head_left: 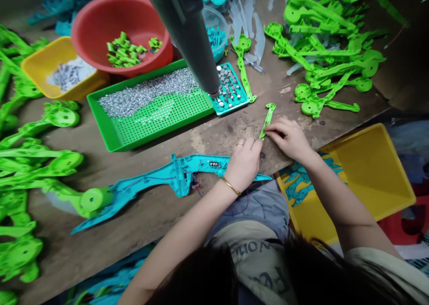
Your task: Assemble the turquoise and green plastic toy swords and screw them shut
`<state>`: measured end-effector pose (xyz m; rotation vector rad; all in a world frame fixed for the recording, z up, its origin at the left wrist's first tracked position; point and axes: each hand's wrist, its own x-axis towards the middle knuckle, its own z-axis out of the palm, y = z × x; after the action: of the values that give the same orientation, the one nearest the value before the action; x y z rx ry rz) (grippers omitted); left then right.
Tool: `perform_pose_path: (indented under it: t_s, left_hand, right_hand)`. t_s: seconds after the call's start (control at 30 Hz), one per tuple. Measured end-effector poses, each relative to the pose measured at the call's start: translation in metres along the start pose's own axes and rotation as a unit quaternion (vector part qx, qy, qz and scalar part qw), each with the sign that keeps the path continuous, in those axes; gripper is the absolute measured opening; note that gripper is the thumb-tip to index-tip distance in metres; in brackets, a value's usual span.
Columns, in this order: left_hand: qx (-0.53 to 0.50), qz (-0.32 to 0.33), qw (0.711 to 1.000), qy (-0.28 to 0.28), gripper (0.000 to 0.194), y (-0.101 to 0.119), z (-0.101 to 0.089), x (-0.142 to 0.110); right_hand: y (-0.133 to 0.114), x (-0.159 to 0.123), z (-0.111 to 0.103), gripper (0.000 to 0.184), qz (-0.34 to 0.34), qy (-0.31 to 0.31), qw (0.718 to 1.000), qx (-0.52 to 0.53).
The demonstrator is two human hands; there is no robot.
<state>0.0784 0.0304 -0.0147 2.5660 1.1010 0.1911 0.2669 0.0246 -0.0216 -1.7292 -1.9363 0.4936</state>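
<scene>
My left hand (246,160), with a ring and a bracelet, is closed on the near end of a slim green plastic part (269,114). The fingertips of my right hand (290,137) are pinched together against the middle of that part; whatever they hold is hidden. Under my left wrist lies a long blue plastic shell half (147,180), with thin wires and a small silvery component (213,164) in it. A green piece with a round housing (92,202) sits on the shell's left end.
A green perforated tray (161,126) of small metal pieces adjoins a teal tray (237,102) of metal discs. Behind stand a red bowl (97,23) and a yellow container (36,68). Green parts (321,68) pile up at both sides. A grey post (187,32) hangs overhead; a yellow bin (375,175) stands right.
</scene>
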Motion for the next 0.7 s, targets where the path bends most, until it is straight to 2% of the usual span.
perform_pose_path:
  t_s: [0.23, 0.37, 0.5, 0.7]
  left_hand:
    - [0.002, 0.007, 1.0, -0.028, 0.034, 0.001, -0.002, 0.002]
    - [0.01, 0.003, 0.999, -0.041, 0.043, 0.001, -0.002, 0.004]
    - [0.01, 0.002, 0.998, -0.055, 0.044, 0.001, -0.002, 0.006]
    - [0.0, 0.004, 0.998, -0.055, 0.043, 0.001, -0.004, 0.005]
  right_hand:
    - [0.003, 0.008, -0.001, 0.009, -0.006, -0.008, 1.0, -0.023]
    - [0.009, 0.006, -0.006, 0.015, -0.054, -0.032, 0.997, -0.036]
    - [0.017, 0.008, -0.011, 0.019, -0.103, -0.066, 0.991, -0.054]
    - [0.021, 0.016, -0.01, 0.024, -0.136, -0.063, 0.983, -0.107]
